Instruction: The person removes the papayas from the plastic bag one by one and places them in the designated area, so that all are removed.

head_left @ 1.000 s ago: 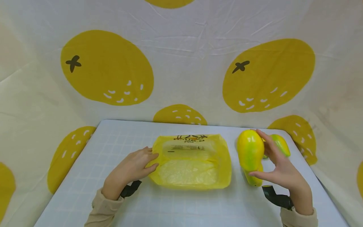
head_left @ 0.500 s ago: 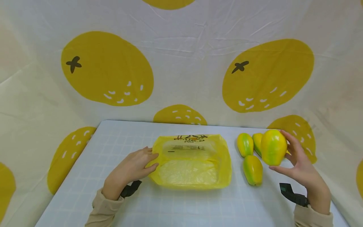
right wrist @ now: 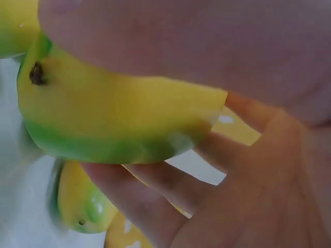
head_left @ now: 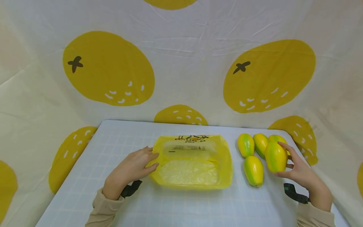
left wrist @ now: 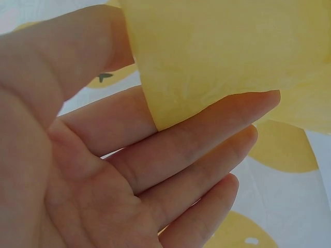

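Near the table's right side, my right hand (head_left: 300,175) holds a yellow-green papaya (head_left: 276,157) between thumb and fingertips. Its brown stem end shows in the right wrist view, where the thumb side of the hand covers much of the fruit. Beside it lie other papayas (head_left: 253,171), and one behind it is partly hidden. My left hand (head_left: 131,168) stays at the left rim of a yellow plastic bag (head_left: 188,171), which stands with its mouth open. In the left wrist view, the bag's wall covers the thumb tip and index fingertip, while the other fingers extend straight outside it.
The white table (head_left: 181,208) has a faint grid pattern. A pale cloth (head_left: 187,63) printed with large yellow fruit hangs behind it and at both sides.
My right hand has carried the papaya to the right, then lowered it toward the table, uncovering the other papayas. My left hand and the bag have stayed in place.
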`<state>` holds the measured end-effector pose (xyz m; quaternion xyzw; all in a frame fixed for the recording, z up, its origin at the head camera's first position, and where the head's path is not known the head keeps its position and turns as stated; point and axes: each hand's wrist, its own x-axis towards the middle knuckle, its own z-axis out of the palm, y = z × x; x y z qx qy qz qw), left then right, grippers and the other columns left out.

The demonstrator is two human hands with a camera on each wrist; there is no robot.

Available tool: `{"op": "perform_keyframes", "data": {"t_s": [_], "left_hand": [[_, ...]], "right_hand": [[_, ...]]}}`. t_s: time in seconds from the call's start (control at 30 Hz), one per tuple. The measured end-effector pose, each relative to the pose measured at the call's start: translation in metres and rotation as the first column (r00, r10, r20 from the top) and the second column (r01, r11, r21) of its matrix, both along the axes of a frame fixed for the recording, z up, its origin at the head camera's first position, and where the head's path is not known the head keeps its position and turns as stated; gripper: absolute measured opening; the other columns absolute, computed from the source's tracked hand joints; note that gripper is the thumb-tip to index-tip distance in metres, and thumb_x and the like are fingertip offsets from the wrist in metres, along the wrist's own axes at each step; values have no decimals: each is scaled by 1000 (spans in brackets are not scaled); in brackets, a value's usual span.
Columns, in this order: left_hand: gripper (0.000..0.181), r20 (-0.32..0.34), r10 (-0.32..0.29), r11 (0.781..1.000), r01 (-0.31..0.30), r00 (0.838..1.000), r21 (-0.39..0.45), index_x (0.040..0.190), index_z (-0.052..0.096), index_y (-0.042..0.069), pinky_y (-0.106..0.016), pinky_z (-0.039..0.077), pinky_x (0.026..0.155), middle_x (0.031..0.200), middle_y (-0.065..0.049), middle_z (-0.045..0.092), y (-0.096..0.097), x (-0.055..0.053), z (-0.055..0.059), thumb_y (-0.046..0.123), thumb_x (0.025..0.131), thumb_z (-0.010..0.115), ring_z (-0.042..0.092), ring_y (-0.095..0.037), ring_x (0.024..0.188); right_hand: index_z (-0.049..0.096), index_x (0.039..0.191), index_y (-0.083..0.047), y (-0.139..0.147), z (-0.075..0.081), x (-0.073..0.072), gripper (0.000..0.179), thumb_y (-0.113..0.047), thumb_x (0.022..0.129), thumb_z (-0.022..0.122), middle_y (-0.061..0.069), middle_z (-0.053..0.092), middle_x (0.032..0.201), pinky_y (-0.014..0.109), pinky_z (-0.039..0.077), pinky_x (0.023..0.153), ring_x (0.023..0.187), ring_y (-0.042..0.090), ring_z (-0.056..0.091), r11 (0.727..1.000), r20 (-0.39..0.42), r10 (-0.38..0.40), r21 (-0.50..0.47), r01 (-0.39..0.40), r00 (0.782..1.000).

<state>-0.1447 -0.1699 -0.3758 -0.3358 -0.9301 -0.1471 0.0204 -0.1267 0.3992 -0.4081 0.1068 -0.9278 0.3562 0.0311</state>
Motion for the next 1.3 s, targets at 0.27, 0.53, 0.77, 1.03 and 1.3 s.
{"op": "perform_keyframes", "data": {"t_s": [0.27,0.53,0.77,1.03,1.3], "left_hand": [[33,6,3,1000,-3,1000,-7,118,69,-5,-54,51,95,118,-20,67,2,0,1,17,94,68,57,-43,120],[32,13,-2,1000,3,1000,-13,118,69,-4,-54,51,95,118,-20,68,2,0,1,17,94,67,56,-43,121],[31,9,-8,1000,8,1000,-8,118,70,-4,-54,50,97,117,-19,68,2,0,0,17,95,67,57,-43,120],[31,12,-4,1000,4,1000,0,118,70,-3,-54,51,96,117,-19,68,2,0,0,18,95,67,57,-43,120],[31,10,-2,1000,2,1000,-1,118,70,-3,-54,50,96,117,-20,68,2,1,1,18,95,67,57,-43,121]], "right_hand": [[13,158,-10,10,-11,1,117,-7,68,88,30,21,148,12,48,74,113,50,46,1000,147,-7,11,6,989],[15,154,-3,16,-16,3,113,-5,68,88,32,21,147,17,52,73,113,55,44,1000,212,7,-16,-4,977],[16,151,1,19,-22,1,109,-5,67,86,34,21,145,30,53,76,112,55,42,998,276,40,-58,-25,960],[12,152,-1,22,-32,0,110,-5,69,85,37,14,148,61,49,83,115,62,37,994,322,73,-100,-43,944],[10,152,-2,24,-36,-1,109,-4,71,84,37,14,147,59,50,82,114,62,39,992,342,89,-111,-53,935]]}}
